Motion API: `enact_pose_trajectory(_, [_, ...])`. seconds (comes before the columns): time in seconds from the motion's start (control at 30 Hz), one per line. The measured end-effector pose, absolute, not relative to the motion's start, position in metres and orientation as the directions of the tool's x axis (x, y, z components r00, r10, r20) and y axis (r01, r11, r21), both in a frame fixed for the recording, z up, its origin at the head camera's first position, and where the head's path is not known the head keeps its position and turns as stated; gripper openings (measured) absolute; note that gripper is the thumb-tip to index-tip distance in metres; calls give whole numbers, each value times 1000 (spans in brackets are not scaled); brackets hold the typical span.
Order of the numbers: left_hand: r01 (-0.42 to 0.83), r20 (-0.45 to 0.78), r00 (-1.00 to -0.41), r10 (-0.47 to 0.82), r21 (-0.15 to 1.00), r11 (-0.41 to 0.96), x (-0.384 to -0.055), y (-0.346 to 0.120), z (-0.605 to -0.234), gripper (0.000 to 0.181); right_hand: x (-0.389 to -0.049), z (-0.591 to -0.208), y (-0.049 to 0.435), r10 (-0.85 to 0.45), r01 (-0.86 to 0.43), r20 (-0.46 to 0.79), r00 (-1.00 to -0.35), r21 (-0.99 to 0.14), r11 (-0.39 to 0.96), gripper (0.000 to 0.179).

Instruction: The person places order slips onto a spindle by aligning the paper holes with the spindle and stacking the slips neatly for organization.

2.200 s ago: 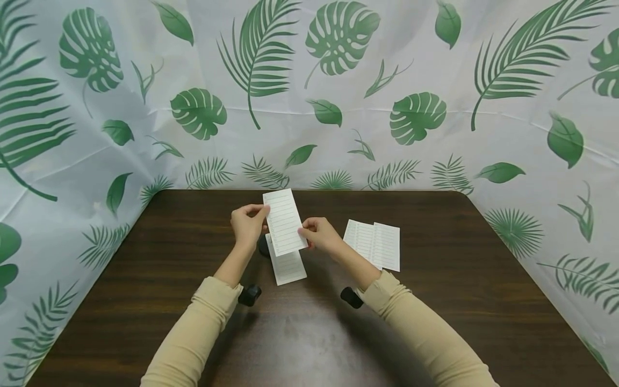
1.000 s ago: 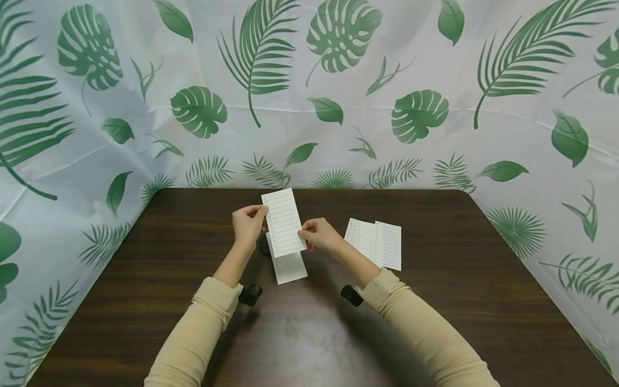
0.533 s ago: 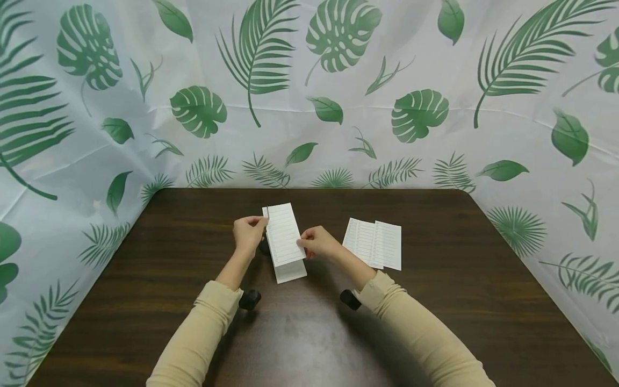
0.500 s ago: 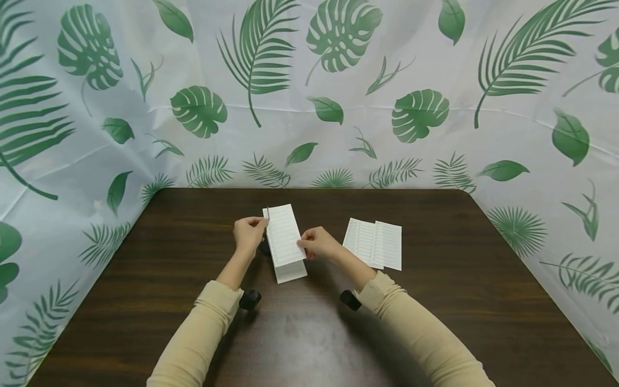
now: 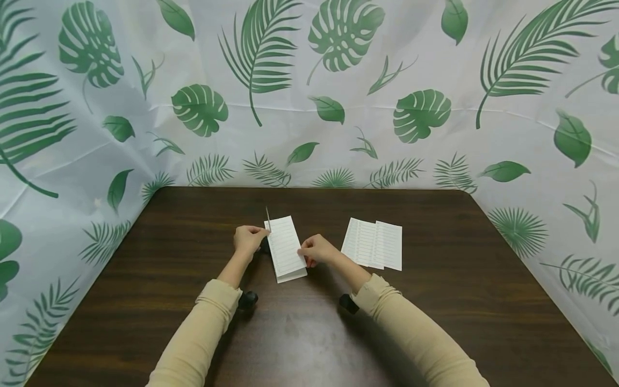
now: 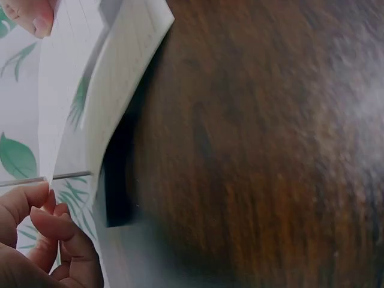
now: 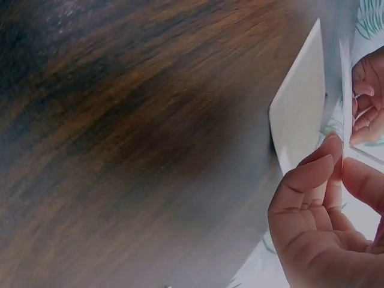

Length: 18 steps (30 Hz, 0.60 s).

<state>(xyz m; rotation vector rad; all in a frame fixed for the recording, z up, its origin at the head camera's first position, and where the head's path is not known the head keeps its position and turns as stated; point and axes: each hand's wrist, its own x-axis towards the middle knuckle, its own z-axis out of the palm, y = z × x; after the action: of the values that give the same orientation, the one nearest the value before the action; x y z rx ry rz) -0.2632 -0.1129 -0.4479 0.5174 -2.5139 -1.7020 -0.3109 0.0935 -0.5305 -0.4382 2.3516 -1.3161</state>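
Note:
Between both hands is a white ruled slip of paper (image 5: 285, 244), pinched at its left edge by my left hand (image 5: 247, 239) and at its right edge by my right hand (image 5: 320, 250). A thin metal spike (image 5: 268, 217) sticks up through the slip beside the left fingertips; the left wrist view has the spike (image 6: 73, 175) crossing it. Under the held slip lie more slips (image 5: 292, 276), with a gap between them in the left wrist view. Part of a black round base (image 5: 264, 245) shows behind the left hand; the rest is hidden.
Several ruled slips (image 5: 388, 246) lie overlapping on the dark wooden table (image 5: 459, 301), to the right of the right hand. A leaf-patterned curtain (image 5: 362, 145) hangs behind the table's far edge. Black wrist-worn devices (image 5: 249, 300) sit under the cuffs.
Both hands have lowered the held slip toward the slips below. The spike, not showing above the slip at first, now pokes well out through its upper left. The slips at right stay put.

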Motion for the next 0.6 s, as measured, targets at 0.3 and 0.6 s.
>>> enact_pose_trajectory(0.3, [-289, -176, -941, -288, 860, 420, -268, -115, -455, 21, -247, -437, 79, -372, 36, -300, -878, -818, 574, 20])
enact_pose_trajectory(0.6, [-286, -176, -950, -260, 825, 487, -268, -115, -461, 21, -253, -454, 79, -366, 24, -297, -882, -804, 594, 20])
